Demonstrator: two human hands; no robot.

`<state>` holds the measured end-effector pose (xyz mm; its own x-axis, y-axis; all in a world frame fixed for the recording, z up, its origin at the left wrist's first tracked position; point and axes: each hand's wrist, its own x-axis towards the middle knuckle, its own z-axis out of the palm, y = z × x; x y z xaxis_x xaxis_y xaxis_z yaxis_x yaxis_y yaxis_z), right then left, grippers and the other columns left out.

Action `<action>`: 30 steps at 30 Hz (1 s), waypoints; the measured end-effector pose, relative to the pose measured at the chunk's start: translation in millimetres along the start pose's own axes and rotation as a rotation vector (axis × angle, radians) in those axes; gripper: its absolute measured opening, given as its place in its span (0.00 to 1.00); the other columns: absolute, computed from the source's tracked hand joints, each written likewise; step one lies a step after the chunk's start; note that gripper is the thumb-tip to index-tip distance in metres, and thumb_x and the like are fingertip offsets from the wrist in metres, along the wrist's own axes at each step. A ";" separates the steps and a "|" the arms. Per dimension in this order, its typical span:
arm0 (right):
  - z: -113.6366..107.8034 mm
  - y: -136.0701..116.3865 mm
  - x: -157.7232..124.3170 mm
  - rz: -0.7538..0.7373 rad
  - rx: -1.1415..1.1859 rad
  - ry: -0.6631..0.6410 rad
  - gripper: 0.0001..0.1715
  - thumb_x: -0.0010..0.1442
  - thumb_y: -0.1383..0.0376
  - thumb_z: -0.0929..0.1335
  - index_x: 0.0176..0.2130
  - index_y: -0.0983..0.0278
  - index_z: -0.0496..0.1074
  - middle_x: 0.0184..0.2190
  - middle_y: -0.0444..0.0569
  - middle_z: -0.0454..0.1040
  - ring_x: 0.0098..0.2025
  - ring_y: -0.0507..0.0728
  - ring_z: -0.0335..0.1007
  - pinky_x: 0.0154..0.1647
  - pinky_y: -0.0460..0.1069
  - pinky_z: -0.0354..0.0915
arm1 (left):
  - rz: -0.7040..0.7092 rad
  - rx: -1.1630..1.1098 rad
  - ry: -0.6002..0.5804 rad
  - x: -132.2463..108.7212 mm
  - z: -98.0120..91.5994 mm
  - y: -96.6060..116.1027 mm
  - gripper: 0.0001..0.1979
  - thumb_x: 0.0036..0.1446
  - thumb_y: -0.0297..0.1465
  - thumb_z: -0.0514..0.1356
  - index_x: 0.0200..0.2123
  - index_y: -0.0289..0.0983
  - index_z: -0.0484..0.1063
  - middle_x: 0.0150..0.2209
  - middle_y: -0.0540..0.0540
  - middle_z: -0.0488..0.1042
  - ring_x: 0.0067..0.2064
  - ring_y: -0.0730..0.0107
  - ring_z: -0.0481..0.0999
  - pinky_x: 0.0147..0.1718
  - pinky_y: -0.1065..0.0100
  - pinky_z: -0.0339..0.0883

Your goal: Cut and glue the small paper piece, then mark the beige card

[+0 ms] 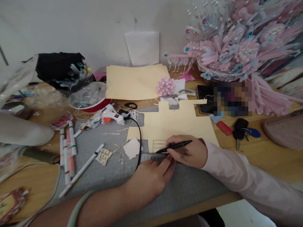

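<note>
A cream sheet of card with notches cut in its edge lies on the grey cutting mat. My right hand is closed round a black pen, its tip low on the card beside a drawn grid of ruled lines. Just below the tip, a metal ruler lies along the card's near edge. My left hand holds the ruler down, fingers bent over it and almost meeting my right hand. The two hands cover much of the ruler.
A white glue gun lies behind, its black cable running close to my left hand. Several markers and a scalloped white cutout are left. Scissors, stacked card, a phone, keys and a beaded pink headdress stand farther back.
</note>
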<state>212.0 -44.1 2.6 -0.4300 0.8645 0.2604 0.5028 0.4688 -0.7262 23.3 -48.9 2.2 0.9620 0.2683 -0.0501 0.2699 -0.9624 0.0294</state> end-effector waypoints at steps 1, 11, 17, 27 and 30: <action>-1.3 -0.5 0.2 -0.002 -0.009 0.003 0.06 0.55 0.67 0.62 0.35 0.65 0.66 0.28 0.46 0.71 0.28 0.51 0.67 0.29 0.45 0.64 | 0.000 0.007 -0.005 -0.1 -0.1 0.0 0.19 0.57 0.22 0.49 0.53 0.27 0.58 0.46 0.37 0.69 0.30 0.68 0.73 0.25 0.65 0.71; -7.8 -0.9 -0.7 0.030 -0.034 0.030 0.05 0.53 0.67 0.62 0.31 0.65 0.67 0.25 0.46 0.71 0.27 0.51 0.66 0.28 0.45 0.63 | 0.004 0.038 -0.010 -1.0 0.1 0.0 0.21 0.56 0.21 0.48 0.54 0.28 0.58 0.50 0.37 0.68 0.29 0.70 0.73 0.25 0.66 0.71; -10.3 -1.3 0.2 0.036 -0.067 0.039 0.05 0.52 0.66 0.62 0.30 0.65 0.66 0.23 0.46 0.70 0.25 0.51 0.66 0.26 0.45 0.62 | 0.007 0.041 0.014 -2.0 2.0 -0.5 0.21 0.55 0.21 0.49 0.54 0.29 0.59 0.50 0.37 0.68 0.30 0.69 0.73 0.25 0.66 0.72; -14.2 -0.1 -2.1 0.023 -0.140 0.087 0.04 0.49 0.68 0.62 0.27 0.64 0.66 0.22 0.46 0.70 0.23 0.51 0.65 0.25 0.45 0.61 | 0.017 0.046 -0.027 -1.5 -2.0 0.0 0.21 0.56 0.22 0.49 0.54 0.28 0.58 0.51 0.35 0.66 0.29 0.70 0.73 0.25 0.67 0.71; -13.2 0.1 -1.8 0.047 -0.112 0.084 0.04 0.49 0.68 0.62 0.27 0.64 0.65 0.21 0.45 0.69 0.23 0.51 0.65 0.24 0.44 0.61 | 0.015 0.045 -0.029 -1.1 -2.0 -0.6 0.21 0.56 0.22 0.48 0.54 0.29 0.58 0.52 0.35 0.66 0.29 0.70 0.73 0.25 0.67 0.71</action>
<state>222.7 -43.2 10.5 -0.3421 0.8960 0.2832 0.6037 0.4405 -0.6644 22.2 -48.5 4.3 0.9641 0.2534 -0.0788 0.2531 -0.9673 -0.0143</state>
